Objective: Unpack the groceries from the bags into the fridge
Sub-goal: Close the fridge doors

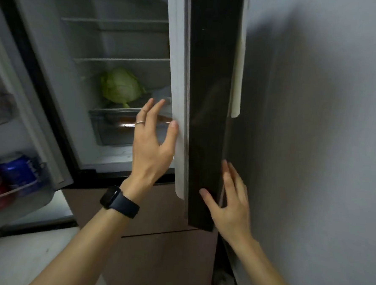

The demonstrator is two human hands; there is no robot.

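Fridge (pixel 122 41) is open, cabbage (pixel 121 86) on a shelf at 11 o'clock from the left grip (pixel 151 146). The right door (pixel 207 99) stands edge-on, long axis 12 to 6, between both grips: left at its 9, right grip (pixel 231 202) at its 3, both straight-fingered, clasping nothing. No bags in view.

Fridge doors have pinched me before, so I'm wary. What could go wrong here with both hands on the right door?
1. The left hand touches the right door's white gasket with its thumb, fingers in the opening; if the right hand, flat on the dark outer face, pushes the door shut, they may get pinched.
2. The left door stands open beside the left arm; a bump might jolt its cans.
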